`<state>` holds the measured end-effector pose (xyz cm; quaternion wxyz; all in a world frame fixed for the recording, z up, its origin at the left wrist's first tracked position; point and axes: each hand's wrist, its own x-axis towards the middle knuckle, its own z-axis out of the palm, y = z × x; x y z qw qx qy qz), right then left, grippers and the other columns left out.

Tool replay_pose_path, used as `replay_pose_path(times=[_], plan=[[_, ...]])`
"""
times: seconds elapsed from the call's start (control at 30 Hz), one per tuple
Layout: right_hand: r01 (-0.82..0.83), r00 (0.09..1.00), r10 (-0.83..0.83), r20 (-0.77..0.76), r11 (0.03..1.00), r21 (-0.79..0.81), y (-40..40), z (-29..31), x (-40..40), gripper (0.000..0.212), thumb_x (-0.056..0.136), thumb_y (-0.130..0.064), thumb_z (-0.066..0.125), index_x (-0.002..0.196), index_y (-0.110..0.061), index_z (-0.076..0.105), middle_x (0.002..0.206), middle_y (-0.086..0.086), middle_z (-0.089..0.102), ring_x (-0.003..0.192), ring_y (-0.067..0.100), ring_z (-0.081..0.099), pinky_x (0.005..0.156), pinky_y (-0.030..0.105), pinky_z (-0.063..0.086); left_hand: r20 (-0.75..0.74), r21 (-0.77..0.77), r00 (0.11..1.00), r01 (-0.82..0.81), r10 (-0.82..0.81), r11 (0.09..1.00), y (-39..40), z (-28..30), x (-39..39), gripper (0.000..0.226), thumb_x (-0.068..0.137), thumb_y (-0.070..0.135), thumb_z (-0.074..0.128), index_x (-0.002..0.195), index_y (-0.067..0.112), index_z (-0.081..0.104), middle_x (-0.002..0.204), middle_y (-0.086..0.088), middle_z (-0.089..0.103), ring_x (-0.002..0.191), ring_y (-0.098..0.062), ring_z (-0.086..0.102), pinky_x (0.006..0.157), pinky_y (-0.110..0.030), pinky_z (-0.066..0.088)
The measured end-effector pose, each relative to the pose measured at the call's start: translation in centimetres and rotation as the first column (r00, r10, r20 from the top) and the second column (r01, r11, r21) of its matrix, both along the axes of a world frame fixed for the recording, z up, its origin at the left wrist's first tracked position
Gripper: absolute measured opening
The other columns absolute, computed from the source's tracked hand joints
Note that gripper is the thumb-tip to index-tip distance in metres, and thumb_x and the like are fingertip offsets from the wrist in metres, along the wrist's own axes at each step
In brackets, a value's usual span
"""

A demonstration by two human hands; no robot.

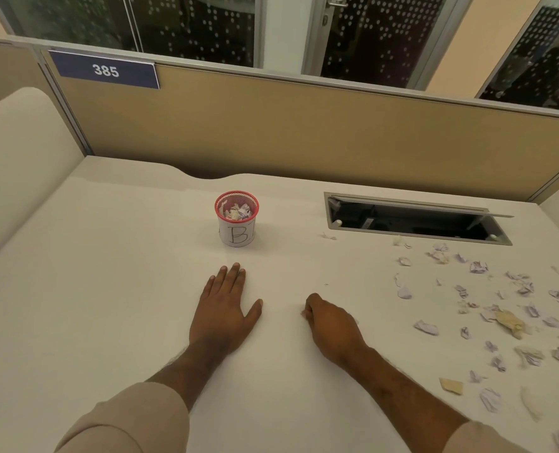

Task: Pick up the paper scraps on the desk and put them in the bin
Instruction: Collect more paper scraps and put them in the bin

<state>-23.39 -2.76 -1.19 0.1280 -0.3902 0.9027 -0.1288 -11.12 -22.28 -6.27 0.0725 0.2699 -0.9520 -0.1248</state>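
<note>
The right hand (332,325) rests curled on the white desk (108,289), a bit of paper pinched at its fingertips. Paper scraps (500,315) litter the desk to its right. The left hand (224,308) lies flat and empty, near the red-rimmed mesh bin (237,220), which holds scraps. A tan partition (304,132) backs the desk.

Left hand (223,308) lies flat on white desk (108,289), fingers spread, palm down. Right hand (332,325) is curled into a loose fist w/ a bit of paper showing at the fingertips (305,312). Red mesh bin (236,219), labelled w/ handwritten letters, stands beyond left hand, partly filled w/ crumpled paper. Paper scraps (487,308) lie scattered on desk's right side, near open cable hatch (415,219).
</note>
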Motion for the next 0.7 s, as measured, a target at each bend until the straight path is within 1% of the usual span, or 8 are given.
replay_pose_path(times=[0.1, 0.2, 0.27, 0.33, 0.43, 0.5, 0.57, 0.7], plan=[[0.011, 0.997, -0.013, 0.080, 1.000, 0.025, -1.4, 0.6, -0.9, 0.020, 0.100, -0.030, 0.035, 0.092, -0.014, 0.044, 0.081, 0.002, 0.060, 0.069, 0.021, 0.050, 0.065, 0.032, 0.040, 0.002, -0.006, 1.000, -0.001, 0.001, 1.000, 0.1, 0.0, 0.0, 0.078, 0.091, 0.066, 0.020, 0.155, 0.022, 0.017, 0.163, 0.007, 0.007, 0.150, -0.012, 0.001, 0.123, -0.033, 0.003], [0.132, 0.969, -0.095, 0.228, 0.979, -0.153, -3.8, 1.8, -2.0, 0.022, 0.099, -0.030, 0.044, 0.091, -0.011, 0.051, 0.083, 0.002, 0.060, 0.075, 0.020, 0.053, 0.069, 0.033, 0.043, -0.002, 0.010, 1.000, -0.007, 0.007, 1.000, 0.1, 0.1, 0.0, 0.079, 0.090, 0.068, 0.017, 0.156, 0.023, 0.014, 0.163, 0.008, 0.005, 0.150, -0.010, -0.001, 0.123, -0.033, 0.002], [0.226, 0.946, -0.145, 0.290, 0.936, -0.270, -6.0, 3.0, -2.9, 0.022, 0.097, -0.030, 0.051, 0.095, -0.008, 0.057, 0.092, -0.001, 0.062, 0.082, 0.016, 0.055, 0.073, 0.027, 0.042, -0.001, 0.021, 1.000, -0.008, 0.008, 1.000, 0.2, 0.2, 0.0, 0.081, 0.089, 0.069, 0.015, 0.156, 0.024, 0.013, 0.163, 0.009, 0.004, 0.150, -0.010, -0.002, 0.123, -0.033, 0.002], [0.285, 0.931, -0.173, 0.321, 0.896, -0.342, -8.7, 4.2, -4.0, 0.022, 0.096, -0.030, 0.054, 0.098, -0.008, 0.059, 0.097, -0.001, 0.064, 0.086, 0.014, 0.056, 0.076, 0.024, 0.041, -0.004, 0.032, 1.000, -0.013, 0.013, 0.999, 0.2, 0.2, 0.1, 0.081, 0.089, 0.070, 0.014, 0.156, 0.024, 0.011, 0.163, 0.010, 0.002, 0.150, -0.009, -0.003, 0.123, -0.032, 0.001], [0.321, 0.920, -0.184, 0.346, 0.862, -0.393, -13.0, 6.3, -5.3, 0.022, 0.095, -0.032, 0.056, 0.101, -0.011, 0.060, 0.098, 0.000, 0.062, 0.088, 0.015, 0.056, 0.075, 0.025, 0.041, -0.017, 0.050, 1.000, -0.017, 0.018, 0.999, 0.2, 0.3, 0.1, 0.081, 0.088, 0.072, 0.013, 0.156, 0.026, 0.009, 0.163, 0.012, -0.001, 0.149, -0.007, -0.006, 0.122, -0.031, -0.001], [0.302, 0.926, -0.153, 0.345, 0.847, -0.437, -15.7, 7.5, -6.0, 0.022, 0.094, -0.032, 0.057, 0.101, -0.011, 0.061, 0.098, 0.001, 0.063, 0.086, 0.015, 0.056, 0.073, 0.024, 0.041, -0.027, 0.051, 0.999, -0.015, 0.016, 0.999, 0.3, 0.3, 0.2, 0.081, 0.088, 0.071, 0.013, 0.156, 0.027, 0.008, 0.163, 0.013, -0.002, 0.149, -0.006, -0.008, 0.122, -0.030, -0.002], [0.253, 0.942, -0.112, 0.318, 0.857, -0.449, -17.9, 8.3, -6.6, 0.019, 0.095, -0.027, 0.056, 0.101, -0.010, 0.063, 0.103, 0.004, 0.065, 0.086, 0.014, 0.055, 0.073, 0.024, 0.042, -0.033, 0.046, 0.999, -0.010, 0.012, 0.999, 0.3, 0.4, 0.2, 0.080, 0.089, 0.070, 0.014, 0.156, 0.027, 0.009, 0.163, 0.014, -0.002, 0.149, -0.005, -0.009, 0.122, -0.030, -0.003], [0.126, 0.975, -0.050, 0.215, 0.925, -0.359, -20.2, 8.3, -7.7, 0.022, 0.096, -0.021, 0.053, 0.106, -0.008, 0.068, 0.107, 0.007, 0.068, 0.088, 0.014, 0.056, 0.074, 0.024, 0.044, -0.035, 0.057, 0.999, -0.013, 0.015, 0.998, 0.3, 0.4, 0.2, 0.080, 0.089, 0.071, 0.013, 0.156, 0.027, 0.007, 0.163, 0.014, -0.004, 0.148, -0.004, -0.012, 0.122, -0.029, -0.006]])
